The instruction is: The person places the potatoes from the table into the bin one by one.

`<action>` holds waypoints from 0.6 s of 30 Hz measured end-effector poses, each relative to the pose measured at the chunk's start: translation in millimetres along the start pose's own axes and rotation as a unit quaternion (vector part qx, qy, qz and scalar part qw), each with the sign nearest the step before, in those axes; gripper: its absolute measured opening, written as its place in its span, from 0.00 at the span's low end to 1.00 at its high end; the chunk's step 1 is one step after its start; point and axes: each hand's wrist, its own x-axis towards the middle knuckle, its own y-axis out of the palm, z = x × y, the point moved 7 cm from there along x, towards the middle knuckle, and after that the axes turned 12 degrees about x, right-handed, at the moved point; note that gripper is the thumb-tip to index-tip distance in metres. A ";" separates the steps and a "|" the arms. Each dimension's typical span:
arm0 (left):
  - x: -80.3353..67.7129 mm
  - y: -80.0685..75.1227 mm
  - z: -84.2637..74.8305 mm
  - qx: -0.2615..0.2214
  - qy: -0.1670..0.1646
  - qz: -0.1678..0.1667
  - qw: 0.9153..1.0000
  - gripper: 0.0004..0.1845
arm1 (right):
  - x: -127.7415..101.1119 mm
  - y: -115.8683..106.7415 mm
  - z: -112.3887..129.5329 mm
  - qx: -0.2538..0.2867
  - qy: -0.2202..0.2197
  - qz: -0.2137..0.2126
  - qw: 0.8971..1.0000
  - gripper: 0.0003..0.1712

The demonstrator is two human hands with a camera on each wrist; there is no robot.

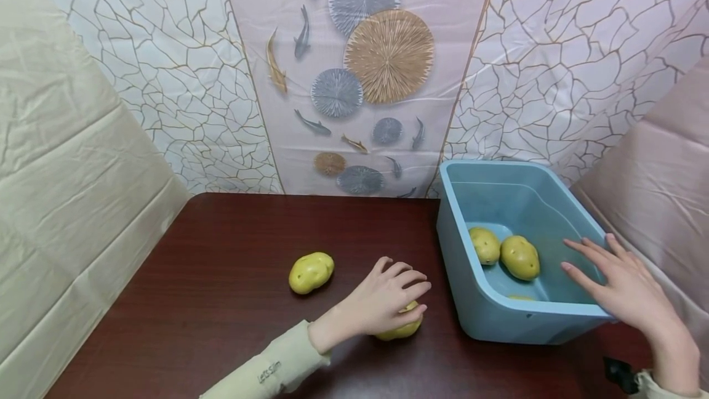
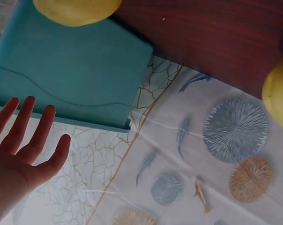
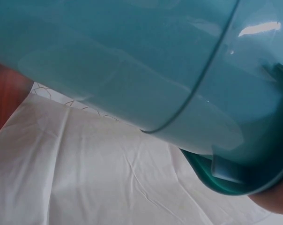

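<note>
My left hand (image 1: 382, 300) hovers over a yellow potato (image 1: 400, 330), its fingers loosely bent and spread. The hand partly hides that potato; in the left wrist view the fingers (image 2: 40, 133) look apart from the potato (image 2: 78, 10). Another potato (image 1: 311, 273) lies on the table to the left. My right hand (image 1: 628, 282) rests on the near right corner of a blue plastic bin (image 1: 465, 300), fingers extended over its inside. Two potatoes, one (image 1: 484, 245) beside the other (image 1: 519, 257), lie in the bin, with a sliver of a third behind the near rim.
The dark red-brown table (image 1: 221, 325) holds everything. Behind it hangs a patterned curtain (image 1: 354, 140) with fish and round motifs. Plain cloth (image 1: 72, 202) closes off the left side, and more cloth (image 1: 659, 159) hangs close to the bin on the right.
</note>
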 end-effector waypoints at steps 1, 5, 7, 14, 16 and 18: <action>-1.1 0.8 0.1 -0.001 0.000 0.002 1.000 0.14 | -0.1 -0.2 0.5 0.000 0.000 0.000 1.000 0.36; -5.3 3.6 0.5 -0.008 -0.001 0.004 1.000 0.14 | -0.3 -0.6 1.8 0.001 -0.001 0.000 1.000 0.35; -7.5 5.1 0.7 -0.006 -0.001 0.006 1.000 0.14 | -0.2 -0.6 1.6 0.002 -0.003 -0.001 1.000 0.35; -15.3 12.2 2.3 -0.001 -0.004 0.027 1.000 0.18 | 0.7 0.7 -1.4 0.001 -0.002 -0.002 1.000 0.36; -17.3 15.4 1.8 0.000 -0.004 0.033 0.999 0.19 | 1.1 0.9 -2.5 0.001 -0.001 -0.004 1.000 0.36; -18.9 17.9 1.3 -0.002 -0.005 0.036 0.999 0.20 | 1.2 1.5 -3.7 0.002 -0.002 -0.004 1.000 0.36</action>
